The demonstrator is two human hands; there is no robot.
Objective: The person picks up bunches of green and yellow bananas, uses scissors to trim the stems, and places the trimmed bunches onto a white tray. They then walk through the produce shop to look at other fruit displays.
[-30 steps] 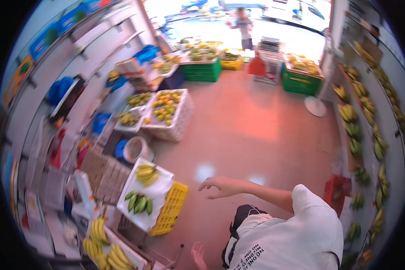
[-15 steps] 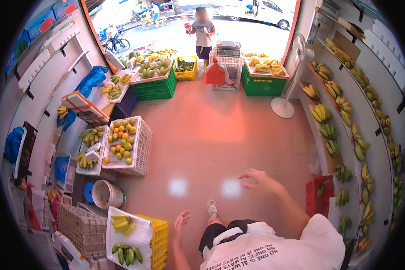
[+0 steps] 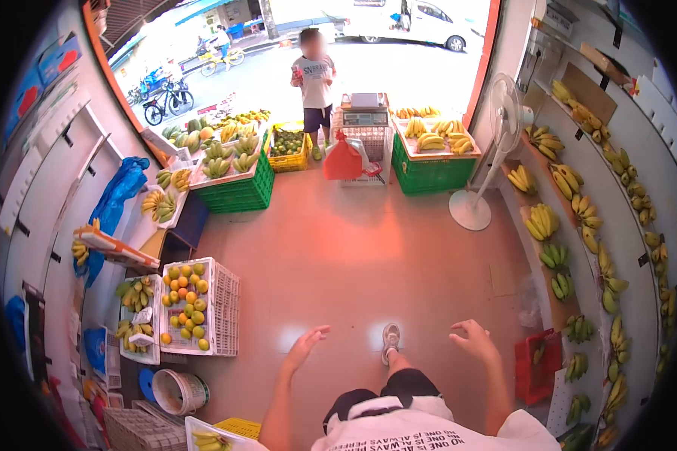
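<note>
Both of my hands are in the air over the reddish tiled floor (image 3: 353,263). My left hand (image 3: 306,347) holds nothing, its fingers stretched forward. The yellow crate (image 3: 237,427) with bananas (image 3: 209,440) on a white tray is below and left of that arm, partly cut off by the view's lower edge. My right hand (image 3: 472,338) is also bare, its fingers loosely curved and apart. Nearest to it is the red crate (image 3: 538,364) on the floor at the right. My shoe (image 3: 390,338) is on the floor between the two hands.
White crate of oranges (image 3: 186,301) and a bucket (image 3: 182,392) stand left. Bananas (image 3: 541,222) line the right shelves beside a standing fan (image 3: 470,209). Ahead are green crates (image 3: 237,188), a scale (image 3: 365,113), a red bag (image 3: 343,158) and a person (image 3: 315,83).
The view has moved forward, and the yellow crate has slid toward the lower edge. My left hand is raised further forward; my right arm has swung outward to the right.
</note>
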